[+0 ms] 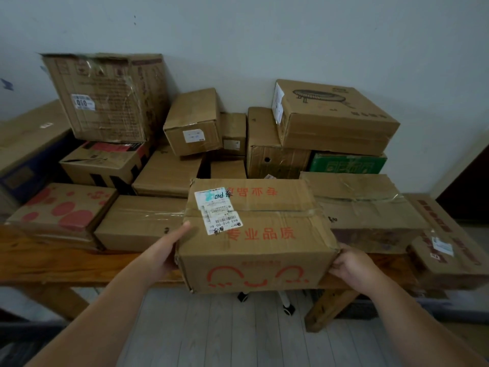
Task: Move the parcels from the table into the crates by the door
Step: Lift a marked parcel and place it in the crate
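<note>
A cardboard parcel [254, 234] with red printed characters and a white shipping label sits at the front of the wooden table [39, 260], its near end overhanging the table's edge. My left hand [169, 250] grips its left side, thumb lying along the top edge. At the near right corner my right hand [352, 266] holds on with curled fingers. Whether the parcel rests on the table or is lifted I cannot tell. Many other cardboard parcels are stacked behind and beside it. No crates are in view.
A red-spotted box [60, 207] and a plain box [137, 221] lie to the left. A flat taped box [365, 207] and a red-lettered box [449, 247] lie to the right. Tall stacks stand against the wall. Pale plank floor [225, 327] lies below.
</note>
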### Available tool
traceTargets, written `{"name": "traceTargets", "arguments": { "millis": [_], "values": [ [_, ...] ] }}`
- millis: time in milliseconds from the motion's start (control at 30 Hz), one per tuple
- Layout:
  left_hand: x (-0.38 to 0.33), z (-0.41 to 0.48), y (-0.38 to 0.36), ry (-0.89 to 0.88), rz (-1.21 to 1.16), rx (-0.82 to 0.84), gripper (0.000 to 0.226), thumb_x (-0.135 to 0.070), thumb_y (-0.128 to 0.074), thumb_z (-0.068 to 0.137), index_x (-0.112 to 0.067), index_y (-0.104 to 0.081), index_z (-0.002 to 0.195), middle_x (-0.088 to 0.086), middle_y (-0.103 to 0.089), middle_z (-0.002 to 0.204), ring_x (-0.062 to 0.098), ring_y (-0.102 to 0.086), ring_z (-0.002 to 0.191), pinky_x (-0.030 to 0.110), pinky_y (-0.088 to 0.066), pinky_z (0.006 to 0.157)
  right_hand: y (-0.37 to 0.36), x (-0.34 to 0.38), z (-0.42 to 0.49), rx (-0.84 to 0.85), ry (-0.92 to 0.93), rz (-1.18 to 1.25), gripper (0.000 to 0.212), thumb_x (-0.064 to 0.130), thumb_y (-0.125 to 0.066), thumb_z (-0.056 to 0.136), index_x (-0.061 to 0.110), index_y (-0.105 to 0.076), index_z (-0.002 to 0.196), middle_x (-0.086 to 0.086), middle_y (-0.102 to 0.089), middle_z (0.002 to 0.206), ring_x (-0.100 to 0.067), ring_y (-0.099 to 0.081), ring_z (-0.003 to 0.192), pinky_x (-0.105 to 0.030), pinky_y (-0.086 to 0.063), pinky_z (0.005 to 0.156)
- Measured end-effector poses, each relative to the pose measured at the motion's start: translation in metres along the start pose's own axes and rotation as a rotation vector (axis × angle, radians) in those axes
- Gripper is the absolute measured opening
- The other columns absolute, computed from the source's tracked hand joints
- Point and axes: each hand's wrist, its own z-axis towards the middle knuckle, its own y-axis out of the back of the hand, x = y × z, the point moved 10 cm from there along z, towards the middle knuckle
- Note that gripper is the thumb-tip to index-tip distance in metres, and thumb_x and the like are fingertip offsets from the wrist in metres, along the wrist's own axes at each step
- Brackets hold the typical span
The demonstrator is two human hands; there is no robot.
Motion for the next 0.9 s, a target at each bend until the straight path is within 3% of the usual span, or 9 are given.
{"name": "traceTargets", "arguments": {
  "millis": [100, 167, 233, 433, 567, 700, 800, 900],
  "values": [
    [0.002, 0.002, 0.005, 0.028, 0.088, -0.069, 0.027, -0.035, -0.063, 0.087, -0.014, -0.058, 0.103, 0.013, -0.065, 0.107, 0.028, -0.061, 0.098, 0.042, -0.048, 0.09, -0.004, 0.016, -0.002, -0.01, -0.028, 0.248, 0.031, 0.02, -0.039, 0.102, 0.006, -0.058, 0.122, -0.018, -0.063, 0.119, -0.032, -0.058, 0.111, -0.048, -0.047, 0.093],
    [0.003, 0.003, 0.006, 0.036, 0.093, -0.082, 0.03, -0.033, -0.066, 0.086, -0.013, -0.056, 0.106, 0.014, -0.064, 0.109, 0.029, -0.061, 0.099, 0.042, -0.048, 0.091, -0.014, 0.029, -0.004, 0.013, -0.039, 0.152, 0.028, 0.034, -0.045, 0.099, 0.015, -0.063, 0.108, -0.012, -0.066, 0.11, -0.029, -0.06, 0.106, -0.051, -0.046, 0.094],
    [0.002, 0.005, 0.006, 0.049, 0.116, -0.095, 0.038, -0.035, -0.068, 0.084, -0.012, -0.056, 0.112, 0.013, -0.065, 0.109, 0.029, -0.062, 0.1, 0.042, -0.049, 0.091, -0.022, 0.036, -0.002, 0.02, -0.067, 0.023, 0.027, 0.042, -0.051, 0.094, 0.02, -0.063, 0.106, -0.01, -0.067, 0.107, -0.029, -0.06, 0.105, -0.051, -0.046, 0.096],
    [-0.015, 0.013, -0.001, 0.08, 0.156, -0.135, 0.046, -0.048, -0.065, 0.084, -0.01, -0.058, 0.11, 0.015, -0.065, 0.1, 0.031, -0.063, 0.093, 0.044, -0.05, 0.089, -0.038, 0.041, 0.005, 0.003, -0.104, -0.267, 0.048, 0.042, -0.066, 0.085, 0.014, -0.057, 0.124, -0.013, -0.066, 0.109, -0.031, -0.062, 0.102, -0.049, -0.048, 0.096],
    [-0.026, 0.015, -0.006, 0.039, 0.224, -0.155, 0.056, -0.049, -0.06, 0.088, -0.01, -0.054, 0.127, 0.009, -0.06, 0.089, 0.025, -0.059, 0.081, 0.036, -0.048, 0.076, -0.032, 0.047, 0.002, -0.025, -0.075, -0.333, 0.071, 0.038, -0.073, 0.08, 0.017, -0.04, 0.139, -0.011, -0.06, 0.115, -0.032, -0.058, 0.107, -0.048, -0.049, 0.091],
    [-0.023, 0.006, -0.009, 0.028, 0.223, -0.113, 0.043, -0.039, -0.065, 0.088, -0.011, -0.057, 0.119, 0.008, -0.062, 0.09, 0.024, -0.06, 0.082, 0.037, -0.048, 0.082, -0.034, 0.043, -0.006, 0.078, -0.094, -0.316, 0.067, 0.035, -0.071, 0.082, 0.021, -0.042, 0.14, -0.01, -0.059, 0.113, -0.029, -0.057, 0.102, -0.046, -0.047, 0.093],
    [-0.018, -0.006, -0.007, -0.041, 0.184, -0.085, 0.023, -0.031, -0.057, 0.094, -0.023, -0.055, 0.116, 0.004, -0.065, 0.093, 0.022, -0.061, 0.085, 0.035, -0.049, 0.074, -0.037, 0.043, -0.011, 0.068, 0.0, -0.252, 0.076, 0.038, -0.071, 0.079, 0.026, -0.035, 0.144, -0.007, -0.058, 0.118, -0.028, -0.057, 0.106, -0.045, -0.047, 0.093],
    [-0.01, -0.02, 0.004, -0.097, 0.16, -0.083, 0.027, -0.029, -0.055, 0.096, -0.027, -0.054, 0.123, 0.007, -0.069, 0.104, 0.028, -0.064, 0.097, 0.044, -0.052, 0.084, -0.047, 0.036, -0.029, 0.085, 0.07, -0.187, 0.071, 0.036, -0.069, 0.081, 0.024, -0.036, 0.142, -0.002, -0.058, 0.115, -0.023, -0.056, 0.104, -0.041, -0.047, 0.087]
  ]
}}
